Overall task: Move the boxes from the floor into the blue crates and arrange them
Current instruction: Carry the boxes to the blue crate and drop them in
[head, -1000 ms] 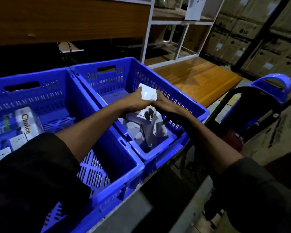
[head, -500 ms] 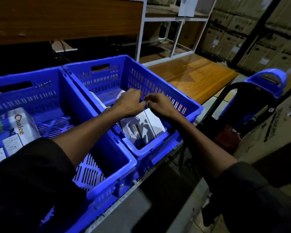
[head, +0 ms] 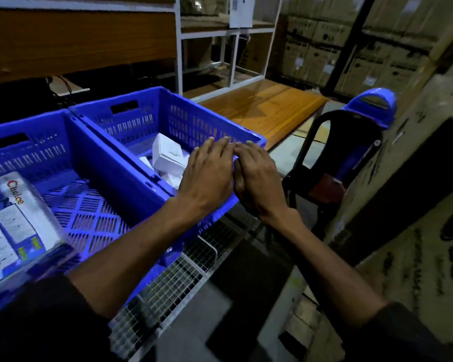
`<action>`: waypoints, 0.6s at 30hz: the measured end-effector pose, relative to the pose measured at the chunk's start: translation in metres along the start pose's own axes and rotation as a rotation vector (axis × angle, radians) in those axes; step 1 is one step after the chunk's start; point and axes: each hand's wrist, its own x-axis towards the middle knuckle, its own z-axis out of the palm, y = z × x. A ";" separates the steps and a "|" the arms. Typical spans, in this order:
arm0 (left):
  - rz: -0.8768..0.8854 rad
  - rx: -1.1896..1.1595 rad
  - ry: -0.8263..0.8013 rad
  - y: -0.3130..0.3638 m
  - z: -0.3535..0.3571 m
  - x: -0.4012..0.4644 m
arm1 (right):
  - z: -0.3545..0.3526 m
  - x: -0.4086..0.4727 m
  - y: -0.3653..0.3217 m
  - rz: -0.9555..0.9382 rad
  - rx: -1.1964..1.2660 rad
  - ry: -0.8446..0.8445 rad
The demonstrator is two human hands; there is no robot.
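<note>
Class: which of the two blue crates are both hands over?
The right-hand crate, holding small white boxes; the left-hand crate holds the "Choice" packs.

1. "Choice" in red letters runs along the white side of a packaged box (head: 24, 220) lying in the left blue crate (head: 71, 131); its smaller print is too blurred to read.
2. A large "LG" logo is printed on the brown carton (head: 416, 244) at right; the stacked cartons (head: 322, 43) behind carry the same mark, faintly.
</note>
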 end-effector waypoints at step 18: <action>0.228 0.056 -0.505 0.123 0.088 -0.269 | -0.075 -0.362 -0.051 0.543 -0.149 -0.430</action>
